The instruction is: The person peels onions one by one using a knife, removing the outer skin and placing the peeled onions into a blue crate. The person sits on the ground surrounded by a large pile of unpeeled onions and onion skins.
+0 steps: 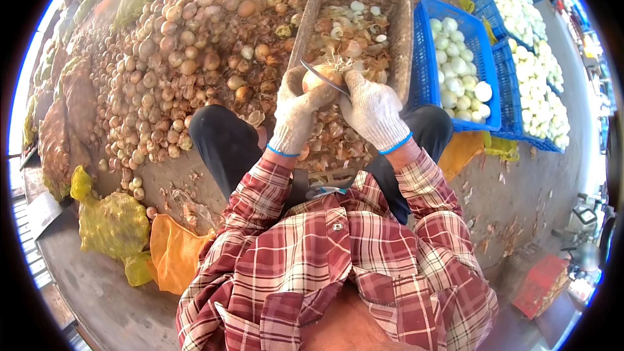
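My left hand (298, 112), in a white knitted glove with a blue cuff, grips an unpeeled onion (317, 78) with dry roots at its upper right. A matching glove covers my right hand (373, 107), which is closed around a knife; the knife's thin curved blade (319, 74) lies across the onion. The knife's handle is hidden in the glove. Both hands are over the near part of a dirty plastic crate (405, 34) that holds onion skins and several white onion pieces.
Loose unpeeled onions (161, 44) spread widely at the left. To the right, a blue crate (493, 75) holds peeled onions (456, 66), with more full blue crates (509, 58) beyond. A yellow mesh sack (114, 224) and an orange sack (173, 253) lie at the lower left.
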`<state>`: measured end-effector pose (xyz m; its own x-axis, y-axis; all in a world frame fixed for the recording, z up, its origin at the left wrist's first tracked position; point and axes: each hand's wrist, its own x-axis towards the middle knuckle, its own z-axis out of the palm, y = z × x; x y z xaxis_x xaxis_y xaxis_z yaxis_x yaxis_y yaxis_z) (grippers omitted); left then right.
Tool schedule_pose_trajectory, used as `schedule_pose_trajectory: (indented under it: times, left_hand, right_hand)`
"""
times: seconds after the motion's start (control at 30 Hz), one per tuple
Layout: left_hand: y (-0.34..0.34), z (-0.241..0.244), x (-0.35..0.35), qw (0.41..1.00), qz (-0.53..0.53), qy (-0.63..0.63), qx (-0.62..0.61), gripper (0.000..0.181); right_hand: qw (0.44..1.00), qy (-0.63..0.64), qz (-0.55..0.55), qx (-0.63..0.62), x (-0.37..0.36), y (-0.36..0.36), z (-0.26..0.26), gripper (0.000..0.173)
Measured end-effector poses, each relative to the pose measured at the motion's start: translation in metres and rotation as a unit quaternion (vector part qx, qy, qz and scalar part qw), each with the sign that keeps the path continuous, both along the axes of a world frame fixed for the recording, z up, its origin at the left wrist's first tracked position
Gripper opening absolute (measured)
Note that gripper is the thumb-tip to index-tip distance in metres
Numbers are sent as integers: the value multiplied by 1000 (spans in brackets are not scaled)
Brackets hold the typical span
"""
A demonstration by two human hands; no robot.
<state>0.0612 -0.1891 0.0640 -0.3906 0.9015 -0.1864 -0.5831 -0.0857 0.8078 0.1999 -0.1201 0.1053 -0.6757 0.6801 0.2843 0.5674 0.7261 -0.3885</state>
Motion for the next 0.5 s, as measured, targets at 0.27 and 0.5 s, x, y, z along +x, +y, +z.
schedule_pose_trajectory:
  times: [0.27,0.5]
  left_hand:
    - [-14,22,6,994,-48,-95,-23,57]
    - [-16,28,5,997,-59,-45,-2,54]
  right_hand:
    - [1000,-12,-18,19,18,6,-13,18]
    - [993,-57,-100,4,20,23,-57,15]
